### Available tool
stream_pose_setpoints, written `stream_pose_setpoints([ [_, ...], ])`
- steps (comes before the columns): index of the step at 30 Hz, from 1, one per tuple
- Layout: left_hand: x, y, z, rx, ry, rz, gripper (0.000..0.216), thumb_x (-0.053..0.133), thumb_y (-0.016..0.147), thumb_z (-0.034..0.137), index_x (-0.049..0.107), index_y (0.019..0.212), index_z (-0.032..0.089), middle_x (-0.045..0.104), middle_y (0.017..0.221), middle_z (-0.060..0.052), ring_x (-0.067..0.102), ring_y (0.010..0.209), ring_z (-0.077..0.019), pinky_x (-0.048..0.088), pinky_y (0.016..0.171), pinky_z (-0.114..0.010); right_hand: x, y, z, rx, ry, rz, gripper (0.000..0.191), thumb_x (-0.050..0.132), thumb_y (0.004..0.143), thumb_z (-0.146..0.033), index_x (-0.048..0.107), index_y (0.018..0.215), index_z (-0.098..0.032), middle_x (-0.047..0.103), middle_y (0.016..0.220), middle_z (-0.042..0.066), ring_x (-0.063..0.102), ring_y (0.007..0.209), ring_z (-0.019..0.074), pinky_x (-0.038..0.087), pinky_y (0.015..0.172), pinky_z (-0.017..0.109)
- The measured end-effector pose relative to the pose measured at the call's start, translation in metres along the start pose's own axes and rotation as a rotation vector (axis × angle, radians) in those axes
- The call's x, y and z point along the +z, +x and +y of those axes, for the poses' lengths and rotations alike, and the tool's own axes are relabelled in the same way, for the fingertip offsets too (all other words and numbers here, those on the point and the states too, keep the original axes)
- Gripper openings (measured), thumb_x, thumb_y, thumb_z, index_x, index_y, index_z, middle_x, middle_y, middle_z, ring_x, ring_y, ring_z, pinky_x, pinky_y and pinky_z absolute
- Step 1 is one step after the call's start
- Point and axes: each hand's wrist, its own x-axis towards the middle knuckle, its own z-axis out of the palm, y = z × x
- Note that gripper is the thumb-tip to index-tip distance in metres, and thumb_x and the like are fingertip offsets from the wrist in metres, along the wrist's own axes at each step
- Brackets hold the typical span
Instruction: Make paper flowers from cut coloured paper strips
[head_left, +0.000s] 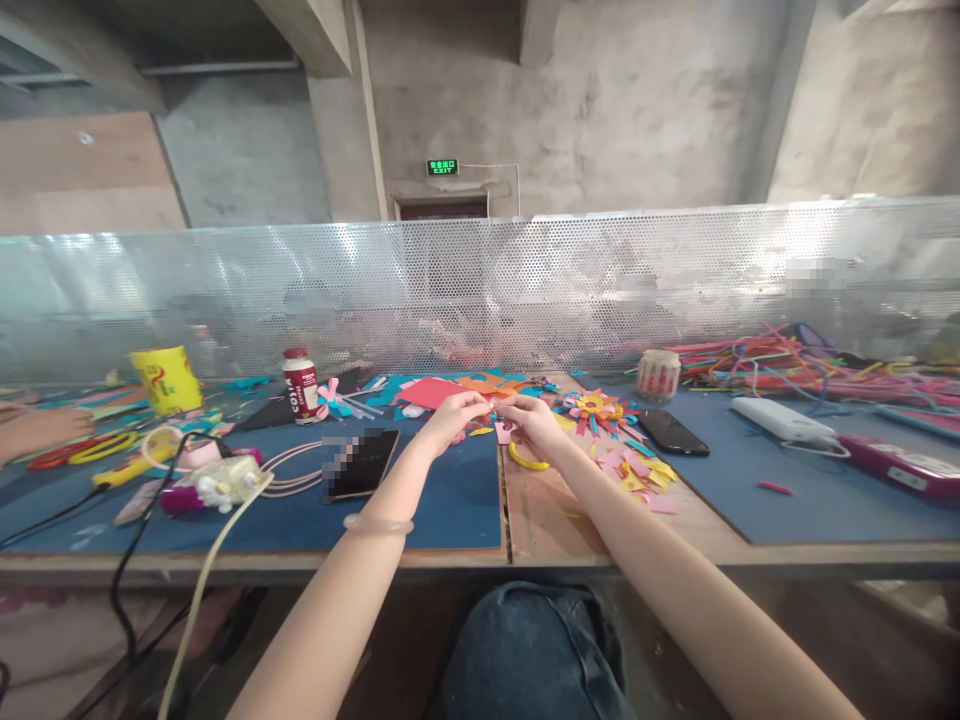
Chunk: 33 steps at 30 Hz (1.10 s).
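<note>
My left hand (pixel 455 414) and my right hand (pixel 529 414) meet over the blue mat (pixel 442 500), fingers pinched together on a small orange paper piece (pixel 495 397) held between them. A pale bangle (pixel 377 523) sits on my left wrist. Just under my right hand lies a yellow ring (pixel 525 460). Right of it are a colourful paper flower (pixel 595 406) and scattered pink and yellow paper scraps (pixel 634 470). Red and orange paper sheets (pixel 435 391) lie behind my hands.
A dark phone (pixel 361 462) lies left of my left arm, another phone (pixel 673 432) at the right. A bottle (pixel 301 384), yellow cup (pixel 165 378), glue gun with cables (pixel 214 483), tape roll (pixel 658 373), white power bank (pixel 776 418) and coloured strips (pixel 795 365) crowd the bench. Another person's hand (pixel 37 428) is at far left.
</note>
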Motion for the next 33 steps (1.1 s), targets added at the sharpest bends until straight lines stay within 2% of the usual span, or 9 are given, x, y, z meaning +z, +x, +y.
stream_pose_setpoints([
  [9,0.001,0.0003,-0.0004,0.02,0.012,0.011,0.017,0.063,0.067,0.031,0.057,0.069,0.015,0.061,0.069,-0.003,0.058,0.06,-0.0128,0.041,0.049,-0.019,-0.0003,0.0005,0.0011,0.014,-0.022,0.012,0.02,0.067,0.062,-0.033,0.061,0.073,-0.018,0.049,0.052,-0.004,0.043,0.04,0.0062,0.026,0.032,0.015],
  [17,-0.002,0.0042,-0.0064,0.095,-0.003,-0.05,0.019,0.061,0.071,0.034,0.058,0.073,0.015,0.061,0.073,-0.003,0.059,0.07,-0.0137,0.046,0.063,-0.023,-0.0028,0.0006,0.0018,-0.085,-0.071,-0.027,0.022,0.065,0.065,-0.035,0.062,0.077,-0.018,0.051,0.06,-0.003,0.045,0.048,0.0073,0.031,0.033,0.015],
  [23,-0.0032,0.0047,-0.0072,0.095,-0.014,-0.044,0.019,0.062,0.071,0.033,0.058,0.074,0.015,0.061,0.074,-0.003,0.059,0.074,-0.0137,0.046,0.069,-0.024,-0.0032,0.0005,0.0005,-0.07,-0.105,-0.014,0.025,0.066,0.064,-0.038,0.062,0.078,-0.017,0.051,0.055,-0.004,0.043,0.044,0.0065,0.032,0.034,0.017],
  [33,-0.0008,0.0013,-0.0019,0.028,0.014,-0.001,0.018,0.065,0.067,0.031,0.06,0.073,0.015,0.063,0.072,-0.004,0.06,0.063,-0.0141,0.043,0.052,-0.02,-0.0011,-0.0017,-0.0032,-0.075,-0.111,-0.004,0.024,0.066,0.063,-0.037,0.064,0.075,-0.017,0.052,0.056,-0.003,0.045,0.046,0.0067,0.033,0.038,0.017],
])
